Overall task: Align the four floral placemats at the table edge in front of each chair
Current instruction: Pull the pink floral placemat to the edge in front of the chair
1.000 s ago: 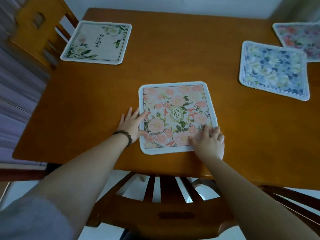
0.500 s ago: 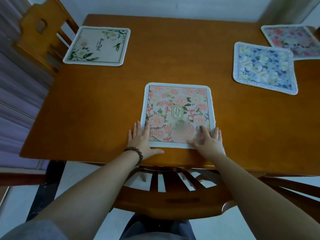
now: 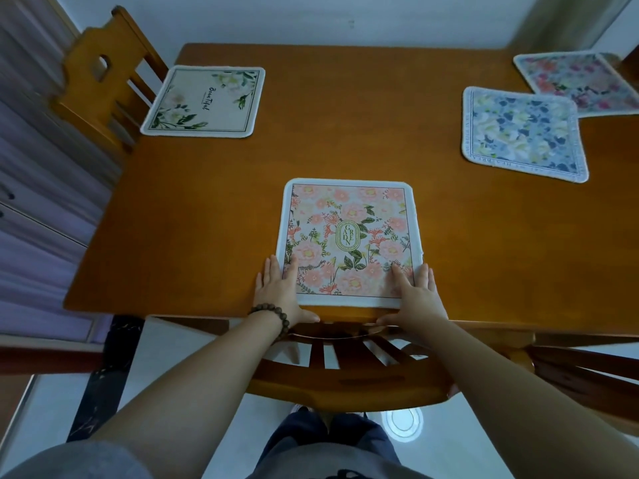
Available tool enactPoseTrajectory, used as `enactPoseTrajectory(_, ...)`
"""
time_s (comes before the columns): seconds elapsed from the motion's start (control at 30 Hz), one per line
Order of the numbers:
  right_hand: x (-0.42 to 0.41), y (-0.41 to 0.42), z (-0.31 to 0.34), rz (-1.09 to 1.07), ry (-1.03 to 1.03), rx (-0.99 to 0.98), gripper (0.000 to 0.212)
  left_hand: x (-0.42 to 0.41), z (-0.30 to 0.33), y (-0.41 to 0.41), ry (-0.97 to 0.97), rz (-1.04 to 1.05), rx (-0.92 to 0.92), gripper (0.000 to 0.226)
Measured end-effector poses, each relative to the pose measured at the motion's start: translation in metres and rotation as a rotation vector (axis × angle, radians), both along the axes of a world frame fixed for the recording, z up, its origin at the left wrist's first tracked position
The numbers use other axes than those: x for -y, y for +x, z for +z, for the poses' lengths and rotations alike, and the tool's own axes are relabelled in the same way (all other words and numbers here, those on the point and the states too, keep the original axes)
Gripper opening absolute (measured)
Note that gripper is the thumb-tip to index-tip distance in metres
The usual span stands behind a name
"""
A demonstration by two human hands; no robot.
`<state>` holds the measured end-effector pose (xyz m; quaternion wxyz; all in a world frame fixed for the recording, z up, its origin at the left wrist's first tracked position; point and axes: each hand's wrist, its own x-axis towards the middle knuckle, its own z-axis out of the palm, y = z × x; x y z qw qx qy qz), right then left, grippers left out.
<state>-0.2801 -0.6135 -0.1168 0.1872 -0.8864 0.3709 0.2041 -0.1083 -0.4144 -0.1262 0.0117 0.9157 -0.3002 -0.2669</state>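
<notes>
A pink floral placemat (image 3: 349,233) lies square at the near edge of the wooden table (image 3: 345,133), straight in front of the near chair (image 3: 345,378). My left hand (image 3: 280,292) rests flat on its lower left corner, thumb hooked along the table edge. My right hand (image 3: 413,295) lies flat on its lower right corner, thumb also at the edge. A white placemat with green leaves (image 3: 204,102) lies at the left edge by the left chair (image 3: 100,88). A blue floral placemat (image 3: 522,133) lies skewed at the right, and a dark pink placemat (image 3: 581,81) lies behind it, partly cut off.
A grey cabinet front (image 3: 41,202) stands to the left of the table. A white wall runs behind the table's far edge. Another chair's back rail (image 3: 581,371) shows at the lower right. Pale floor tiles lie beneath.
The pink placemat has been turned straight and slid toward the near edge. Both hands have shifted to its lower corners, with thumbs now on the table edge.
</notes>
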Motion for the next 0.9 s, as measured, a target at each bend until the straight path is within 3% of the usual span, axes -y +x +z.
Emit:
enactPoseTrajectory(0.17,-0.005,-0.003,0.001,-0.019,-0.063,0.007,0.12,0.0,0.005,-0.009,-0.014,0.049,0.031,0.134)
enactPoseTrajectory(0.4,-0.003,-0.011,0.003,-0.019,-0.073,-0.022,0.138,-0.008,0.01,-0.009,0.027,0.04,-0.01,0.141)
enactPoseTrajectory(0.63,-0.003,-0.01,-0.001,-0.049,-0.093,0.01,0.121,-0.009,0.01,-0.011,0.013,0.044,0.018,0.128)
enactPoseTrajectory(0.9,-0.002,-0.009,0.003,-0.097,-0.037,-0.011,0.118,-0.007,0.017,-0.011,0.027,0.059,-0.023,0.125)
